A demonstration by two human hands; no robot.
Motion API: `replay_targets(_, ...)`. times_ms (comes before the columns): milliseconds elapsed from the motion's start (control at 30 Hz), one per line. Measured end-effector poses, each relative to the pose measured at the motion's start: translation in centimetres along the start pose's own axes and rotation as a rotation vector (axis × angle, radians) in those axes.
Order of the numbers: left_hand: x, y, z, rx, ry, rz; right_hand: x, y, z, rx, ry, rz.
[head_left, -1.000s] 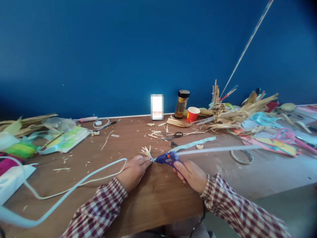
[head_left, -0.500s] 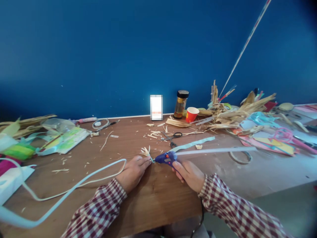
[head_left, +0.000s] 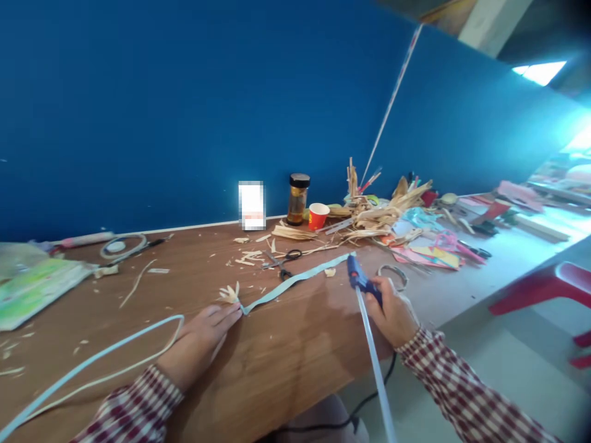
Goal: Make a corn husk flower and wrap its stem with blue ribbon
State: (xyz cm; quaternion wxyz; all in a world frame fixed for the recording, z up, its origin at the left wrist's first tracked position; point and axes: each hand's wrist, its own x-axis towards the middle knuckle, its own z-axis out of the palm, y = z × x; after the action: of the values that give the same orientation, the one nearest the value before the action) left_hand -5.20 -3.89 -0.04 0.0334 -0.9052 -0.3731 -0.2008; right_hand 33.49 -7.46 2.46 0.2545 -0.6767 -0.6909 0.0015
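My right hand (head_left: 392,311) is wrapped round the handle of a blue glue gun (head_left: 362,282). A long translucent glue stick (head_left: 372,347) juts out of its back toward me, and the nozzle points away at the far end of a pale blue ribbon (head_left: 295,280). My left hand (head_left: 205,335) rests low on the table, fingers together, gripping the base of a small pale husk flower (head_left: 229,293). The ribbon's near end meets the flower at my fingertips. How the fingers close underneath is hidden.
Black scissors (head_left: 286,264) lie beyond the ribbon among husk scraps. A lidded jar (head_left: 298,200) and a red paper cup (head_left: 319,216) stand by the blue wall. Dried husks (head_left: 383,221) pile up at right. A white-blue cord (head_left: 115,347) loops at left; a red stool (head_left: 545,289) stands right.
My right hand has moved the glue gun away from the flower to the right and turned it, so the glue stick now points toward me. The view has swung right. My left hand stays on the flower.
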Motion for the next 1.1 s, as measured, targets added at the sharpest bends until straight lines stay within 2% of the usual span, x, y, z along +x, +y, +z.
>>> replay_targets(133, 0.1, -0.1, -0.2, 0.011, 0.013, 0.036, 0.1, 6.1, -1.3, -0.301, 0.045, 0.111)
replay_targets(233, 0.0, -0.2, 0.1, 0.019, 0.026, 0.035, 0.5, 9.1, -1.6, -0.394, 0.012, 0.167)
replay_targets(400, -0.3, -0.5, 1.1, 0.047, 0.072, 0.045, 1.0, 12.0, -1.4, -0.376, -0.073, 0.212)
replay_targets(500, -0.3, -0.3, 0.9, 0.055, 0.011, 0.008, 1.0, 11.6, -2.9, -0.405, -0.068, 0.179)
replay_targets(567, -0.3, -0.1, 0.8, 0.048, -0.021, 0.003, 0.9, 9.7, -4.8, -0.412, -0.022, 0.226)
replay_targets(633, -0.3, 0.0, 0.9, 0.028, -0.025, -0.008, 0.6, 5.8, -6.7, -0.336, -0.01, 0.247)
replay_targets(667, -0.4, 0.0, 0.9, 0.018, -0.025, -0.015, 0.6, 3.3, -7.2, -0.245, 0.001, 0.209)
replay_targets(733, -0.4, 0.0, 1.1, 0.012, -0.023, -0.022, 0.7, -2.5, -7.1, 0.046, -0.107, -0.058)
replay_targets(800, -0.4, 0.0, 1.0, 0.02, -0.028, -0.02, 1.4, -8.2, -5.0, 0.216, -0.252, -0.276)
replay_targets(867, -0.4, 0.1, 0.8, 0.03, -0.044, -0.019, 2.8, -12.9, -1.3, 0.282, -0.35, -0.446)
replay_targets(900, -0.3, 0.1, 0.6, 0.034, -0.056, -0.017, 3.7, -14.6, 0.7, 0.262, -0.361, -0.48)
replay_targets(1000, -0.2, 0.3, 0.2, 0.037, -0.087, -0.007, 6.4, -17.5, 6.2, 0.109, -0.465, -0.483)
replay_targets(1100, -0.2, 0.3, 0.0, 0.023, -0.092, -0.023, 8.1, -18.2, 8.9, -0.065, -0.602, -0.51)
